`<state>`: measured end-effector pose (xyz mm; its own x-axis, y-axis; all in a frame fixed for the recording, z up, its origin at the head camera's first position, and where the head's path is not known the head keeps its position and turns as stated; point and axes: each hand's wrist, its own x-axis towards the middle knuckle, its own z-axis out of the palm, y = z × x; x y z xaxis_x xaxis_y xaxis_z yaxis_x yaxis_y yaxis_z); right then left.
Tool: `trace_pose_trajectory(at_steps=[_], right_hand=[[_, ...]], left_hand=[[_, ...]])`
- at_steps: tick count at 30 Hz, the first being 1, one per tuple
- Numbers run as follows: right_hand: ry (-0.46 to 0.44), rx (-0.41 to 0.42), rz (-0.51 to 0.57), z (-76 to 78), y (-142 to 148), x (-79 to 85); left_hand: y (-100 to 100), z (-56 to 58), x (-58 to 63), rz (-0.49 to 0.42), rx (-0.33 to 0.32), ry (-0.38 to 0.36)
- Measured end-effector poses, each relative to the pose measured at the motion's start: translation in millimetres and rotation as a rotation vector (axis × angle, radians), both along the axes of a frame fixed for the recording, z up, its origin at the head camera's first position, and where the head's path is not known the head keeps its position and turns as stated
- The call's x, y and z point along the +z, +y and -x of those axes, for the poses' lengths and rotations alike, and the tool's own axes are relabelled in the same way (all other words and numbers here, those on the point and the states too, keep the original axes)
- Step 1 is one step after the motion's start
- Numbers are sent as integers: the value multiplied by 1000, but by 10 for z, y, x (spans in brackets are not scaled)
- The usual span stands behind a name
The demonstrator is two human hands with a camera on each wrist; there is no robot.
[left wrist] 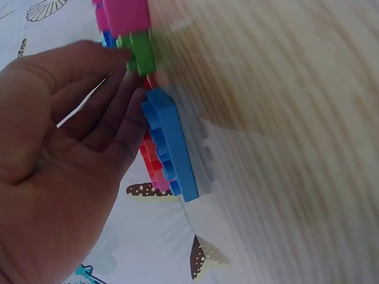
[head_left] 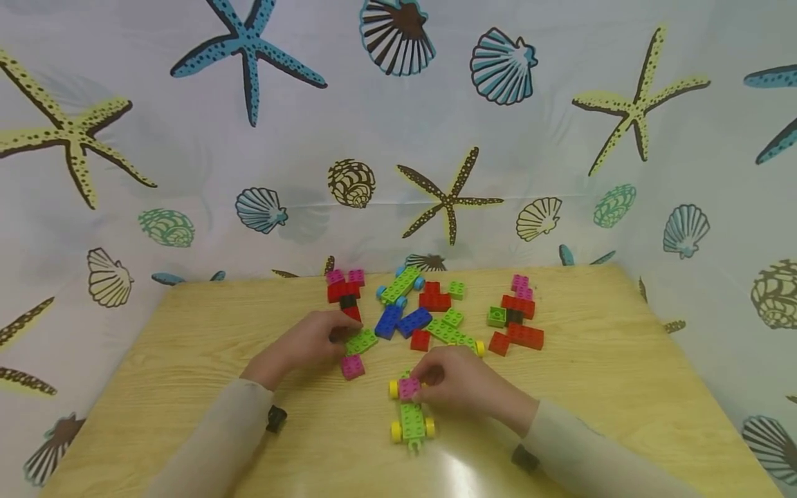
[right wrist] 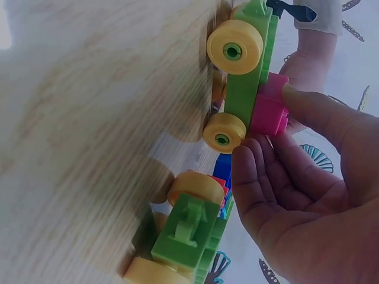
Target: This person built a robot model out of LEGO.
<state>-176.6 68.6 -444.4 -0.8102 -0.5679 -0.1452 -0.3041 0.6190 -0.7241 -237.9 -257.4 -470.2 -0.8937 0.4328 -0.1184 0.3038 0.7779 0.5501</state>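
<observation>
My left hand has its thumb and fingertips at one end of a green brick, pinching it low over the table. A pink brick sits just in front of that one. Beyond the fingers, a long blue brick shows in the left wrist view; the hand hides it from the head view. My right hand holds a pink brick between thumb and fingers, seated on the studs of a green wheeled base with yellow wheels. Another green base with yellow wheels stands close by.
Behind the hands lie blue bricks, red bricks and a green base with blue wheels. Joined red, black and pink bricks stand at the back left and right. A patterned cloth hangs behind the table.
</observation>
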Motion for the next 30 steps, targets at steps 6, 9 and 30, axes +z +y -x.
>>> trace_pose_trajectory(at_steps=[6, 9, 30], right_hand=[[-8, -7, 8, -17, -6, -7], [-14, -9, 8, -19, -7, -16], [-29, -11, 0, 6, 5, 13]], left_hand=[[-20, -6, 15, -63, -25, -116], [-28, -2, -1, -96, -37, -172], [-15, -88, -59, -145, 34, -71]])
